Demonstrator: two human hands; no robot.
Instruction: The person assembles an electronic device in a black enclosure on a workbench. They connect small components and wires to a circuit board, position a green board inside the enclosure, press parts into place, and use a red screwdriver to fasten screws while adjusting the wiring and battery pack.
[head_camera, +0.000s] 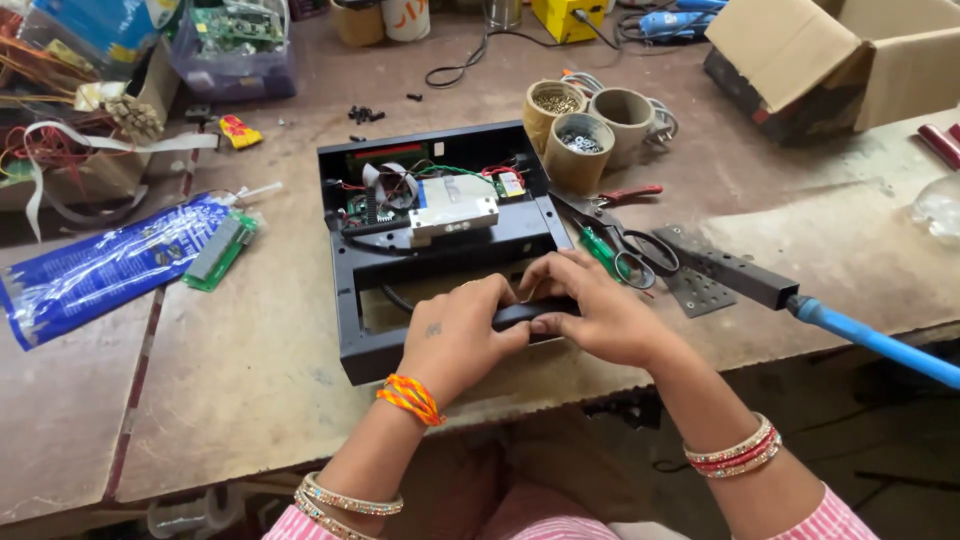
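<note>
— While both hands sit at the front of the black case (352, 300), what do they hold?
— The left hand (455, 340) and right hand (595, 310) each curl tight around a small black part (522, 313).
— And the scissors (620, 245)?
— Just right of the case.

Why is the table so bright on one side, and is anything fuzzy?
In the head view, daylight washes out the table on the right; the hands, left hand and right hand, look sharp, while the picture's far corners bend and soften slightly.
</note>
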